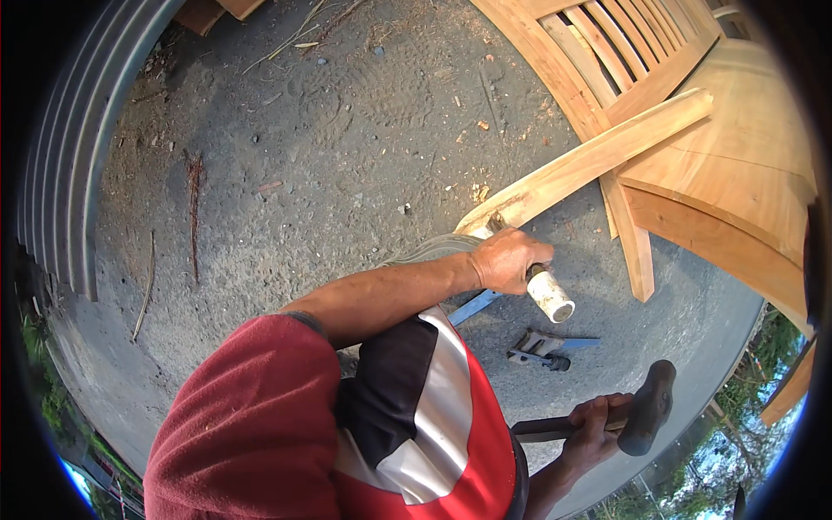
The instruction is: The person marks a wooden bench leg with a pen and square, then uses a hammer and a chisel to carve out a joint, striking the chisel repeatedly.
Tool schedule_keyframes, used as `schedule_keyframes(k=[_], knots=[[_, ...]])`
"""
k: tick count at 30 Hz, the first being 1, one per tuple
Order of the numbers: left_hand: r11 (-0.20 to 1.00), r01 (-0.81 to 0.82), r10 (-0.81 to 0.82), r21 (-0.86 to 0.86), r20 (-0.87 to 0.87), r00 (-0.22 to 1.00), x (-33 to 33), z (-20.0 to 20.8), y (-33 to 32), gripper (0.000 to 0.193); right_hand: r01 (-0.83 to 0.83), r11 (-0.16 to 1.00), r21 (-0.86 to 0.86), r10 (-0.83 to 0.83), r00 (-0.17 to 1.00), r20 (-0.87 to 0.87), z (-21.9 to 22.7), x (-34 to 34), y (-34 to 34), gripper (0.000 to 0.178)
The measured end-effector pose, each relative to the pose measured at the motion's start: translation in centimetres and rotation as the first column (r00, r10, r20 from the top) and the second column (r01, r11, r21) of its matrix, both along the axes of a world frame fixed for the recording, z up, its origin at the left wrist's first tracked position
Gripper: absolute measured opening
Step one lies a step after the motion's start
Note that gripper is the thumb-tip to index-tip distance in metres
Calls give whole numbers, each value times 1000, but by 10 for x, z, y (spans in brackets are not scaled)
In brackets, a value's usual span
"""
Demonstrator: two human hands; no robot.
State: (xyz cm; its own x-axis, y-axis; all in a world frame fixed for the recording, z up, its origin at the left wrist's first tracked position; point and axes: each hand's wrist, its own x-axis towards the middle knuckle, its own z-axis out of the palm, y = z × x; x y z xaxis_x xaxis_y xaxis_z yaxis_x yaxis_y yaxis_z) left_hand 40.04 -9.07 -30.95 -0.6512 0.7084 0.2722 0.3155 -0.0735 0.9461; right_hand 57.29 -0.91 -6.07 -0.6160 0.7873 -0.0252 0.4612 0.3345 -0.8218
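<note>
My left hand (pixel 511 260) is closed around a chisel (pixel 552 297) with a worn white handle. The chisel's tip meets the near end of a long, pale wooden board (pixel 598 166), where the wood looks dark and cut. That board slants up to the right and rests across other timber. In my right hand (pixel 594 433) is a hammer (pixel 649 409) with a dark steel head, held by its handle off to the lower right, apart from the chisel.
A slatted wooden frame (pixel 663 82) and a broad wooden panel (pixel 737 139) stand at the upper right. On the ground lies a small dark tool with a bluish blade (pixel 542 348). Corrugated metal sheeting (pixel 74 147) lines the left. Twigs and wood chips litter the ground.
</note>
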Motion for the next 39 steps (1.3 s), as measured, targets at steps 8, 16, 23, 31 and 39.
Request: schedule_keyframes(k=[8,16,23,31,39], knots=[[998,-52,50,42,47,998,-5,1,5,24,41,888,458,104,952,-287,16,-37,6,17],[999,-42,43,-10,170,985,2,-12,-2,22,-213,834,509,171,977,129,5,-55,5,14],[1000,7,-9,13,142,990,9,-10,5,24,-567,775,280,226,662,714,-67,-62,16,30],[999,5,-1,-34,124,992,4,-17,3,25,80,894,441,82,938,-335,15,-66,15,12],[984,129,-135,-125,-37,990,7,-2,6,22,-461,791,401,210,822,530,-46,0,35,19]])
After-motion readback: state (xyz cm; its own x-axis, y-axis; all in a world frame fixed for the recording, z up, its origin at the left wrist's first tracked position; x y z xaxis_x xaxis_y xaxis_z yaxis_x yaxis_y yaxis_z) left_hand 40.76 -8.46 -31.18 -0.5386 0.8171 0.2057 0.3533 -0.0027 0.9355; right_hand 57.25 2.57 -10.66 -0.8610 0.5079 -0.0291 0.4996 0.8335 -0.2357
